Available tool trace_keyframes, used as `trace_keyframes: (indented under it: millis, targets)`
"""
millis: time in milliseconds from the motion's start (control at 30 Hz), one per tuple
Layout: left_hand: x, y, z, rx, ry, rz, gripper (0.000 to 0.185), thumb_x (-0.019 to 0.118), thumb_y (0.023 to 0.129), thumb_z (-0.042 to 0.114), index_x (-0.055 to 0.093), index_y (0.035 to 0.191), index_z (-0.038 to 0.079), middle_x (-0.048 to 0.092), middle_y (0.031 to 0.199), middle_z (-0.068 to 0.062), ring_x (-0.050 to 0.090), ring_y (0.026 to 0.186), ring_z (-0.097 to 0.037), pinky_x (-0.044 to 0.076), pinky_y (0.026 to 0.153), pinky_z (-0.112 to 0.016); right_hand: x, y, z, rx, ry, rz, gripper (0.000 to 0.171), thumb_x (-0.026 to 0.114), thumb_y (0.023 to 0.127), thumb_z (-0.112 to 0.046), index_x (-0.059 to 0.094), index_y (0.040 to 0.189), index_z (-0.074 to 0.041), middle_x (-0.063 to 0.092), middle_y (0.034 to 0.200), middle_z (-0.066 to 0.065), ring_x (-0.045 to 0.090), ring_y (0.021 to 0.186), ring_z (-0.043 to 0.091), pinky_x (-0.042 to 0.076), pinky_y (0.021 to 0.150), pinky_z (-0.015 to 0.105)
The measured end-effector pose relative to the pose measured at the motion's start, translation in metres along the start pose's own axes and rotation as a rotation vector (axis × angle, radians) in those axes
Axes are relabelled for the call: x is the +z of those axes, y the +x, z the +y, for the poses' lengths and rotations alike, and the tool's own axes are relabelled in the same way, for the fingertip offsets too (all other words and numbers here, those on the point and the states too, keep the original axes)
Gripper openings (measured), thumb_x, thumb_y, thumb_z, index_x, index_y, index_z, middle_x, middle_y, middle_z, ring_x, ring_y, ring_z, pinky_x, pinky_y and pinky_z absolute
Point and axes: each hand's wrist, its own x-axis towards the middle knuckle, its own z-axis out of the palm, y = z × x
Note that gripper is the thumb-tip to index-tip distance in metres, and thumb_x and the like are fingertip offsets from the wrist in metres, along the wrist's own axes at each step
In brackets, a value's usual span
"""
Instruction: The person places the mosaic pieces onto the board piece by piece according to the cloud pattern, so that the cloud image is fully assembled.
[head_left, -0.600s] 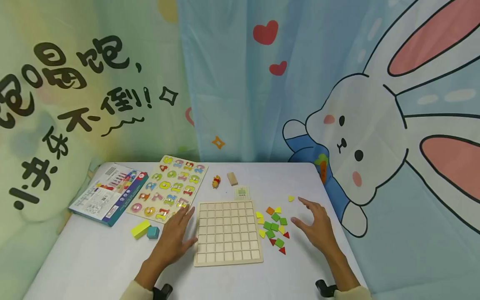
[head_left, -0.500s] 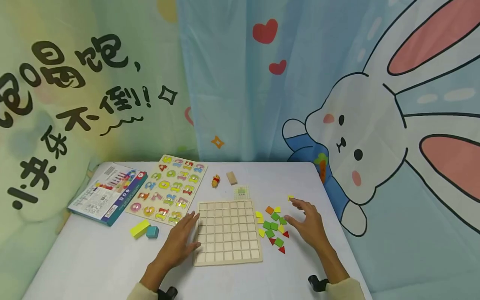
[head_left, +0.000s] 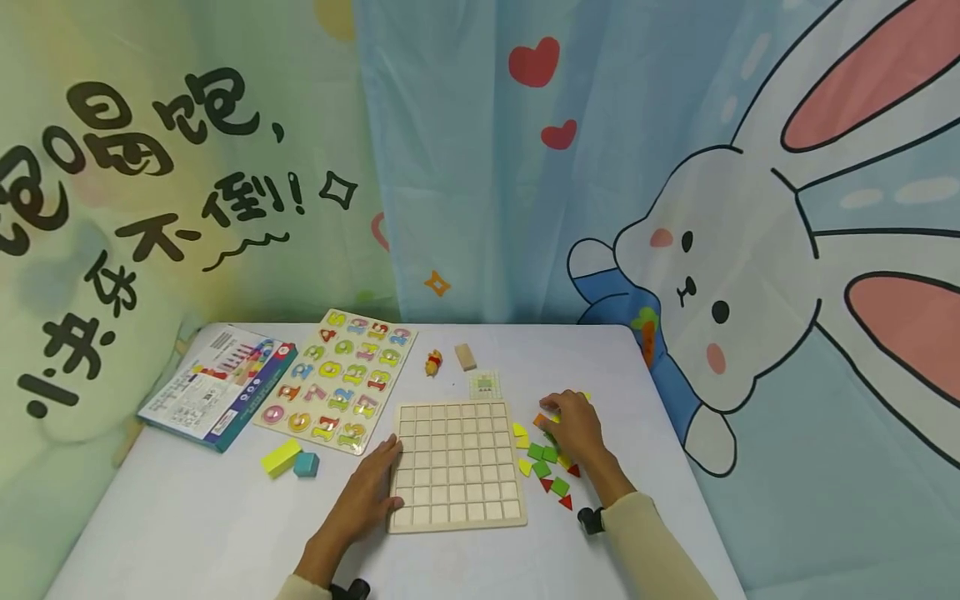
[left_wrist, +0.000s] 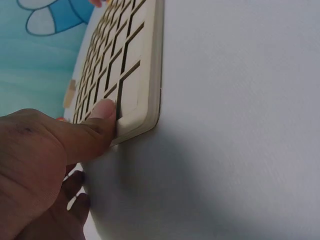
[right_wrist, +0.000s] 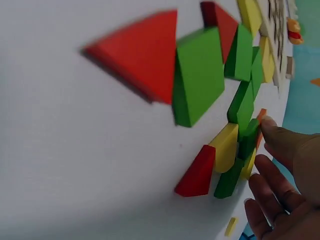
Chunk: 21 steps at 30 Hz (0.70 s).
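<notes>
A pale wooden grid board (head_left: 459,467) lies flat in the middle of the table. My left hand (head_left: 367,487) rests along its left edge, fingers fairly straight; in the left wrist view the thumb (left_wrist: 102,112) touches the board's corner. To the board's right, my right hand (head_left: 577,425) reaches down over small coloured blocks. In the right wrist view its thumb touches an orange block (right_wrist: 262,116), while the other fingers stand apart from the thumb. Green blocks (right_wrist: 200,75), red triangular blocks (right_wrist: 142,55) and yellow rounded blocks (right_wrist: 226,147) lie loose there, some partly hidden by the hand in the head view.
Behind the board are a patterned card (head_left: 484,384), a small wooden block (head_left: 465,357) and a bear figure (head_left: 433,363). Leftward lie a number puzzle board (head_left: 337,379), a box (head_left: 217,383), a yellow block (head_left: 281,458) and a teal block (head_left: 306,464). A curtain hangs behind.
My right hand has moved left and in over the coloured blocks, to the orange one. My left hand has shifted slightly right and down, against the board's left edge.
</notes>
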Motion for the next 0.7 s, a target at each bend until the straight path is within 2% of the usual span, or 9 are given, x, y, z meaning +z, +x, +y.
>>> trace_keyframes:
  millis: [233, 433, 567, 700]
  targets:
    - [0.003, -0.003, -0.003, 0.048, -0.023, 0.040, 0.087, 0.088, 0.080, -0.001, 0.046, 0.157, -0.004, 0.040, 0.169, -0.021, 0.037, 0.157, -0.045, 0.032, 0.129, -0.059, 0.005, 0.005, -0.010, -0.022, -0.149, 0.011, 0.025, 0.086, 0.090, -0.018, 0.081, 0.112, -0.009, 0.072, 0.097, 0.006, 0.060, 0.093, 0.024, 0.057, 0.088, 0.044]
    - [0.003, -0.004, -0.003, 0.055, -0.004, 0.057, 0.088, 0.089, 0.078, 0.000, 0.047, 0.155, -0.004, 0.041, 0.168, -0.021, 0.039, 0.155, -0.046, 0.033, 0.127, -0.059, 0.008, 0.002, -0.017, -0.062, -0.210, 0.027, 0.017, 0.084, 0.092, -0.018, 0.076, 0.104, -0.008, 0.069, 0.092, 0.006, 0.058, 0.089, 0.024, 0.055, 0.086, 0.044]
    - [0.003, -0.003, -0.004, 0.062, -0.001, 0.064, 0.088, 0.089, 0.078, -0.001, 0.048, 0.155, -0.004, 0.042, 0.168, -0.021, 0.040, 0.155, -0.046, 0.035, 0.126, -0.060, 0.007, 0.001, -0.021, -0.069, -0.148, 0.041, 0.016, 0.085, 0.091, -0.014, 0.074, 0.102, -0.011, 0.066, 0.088, 0.005, 0.056, 0.086, 0.023, 0.053, 0.079, 0.041]
    - [0.003, -0.003, -0.004, 0.071, -0.001, 0.071, 0.087, 0.089, 0.077, -0.002, 0.049, 0.154, -0.005, 0.044, 0.166, -0.022, 0.042, 0.154, -0.046, 0.036, 0.126, -0.060, 0.009, -0.001, -0.027, -0.061, -0.010, 0.048, 0.012, 0.085, 0.091, -0.016, 0.075, 0.098, -0.016, 0.065, 0.084, 0.000, 0.055, 0.084, 0.019, 0.049, 0.071, 0.035]
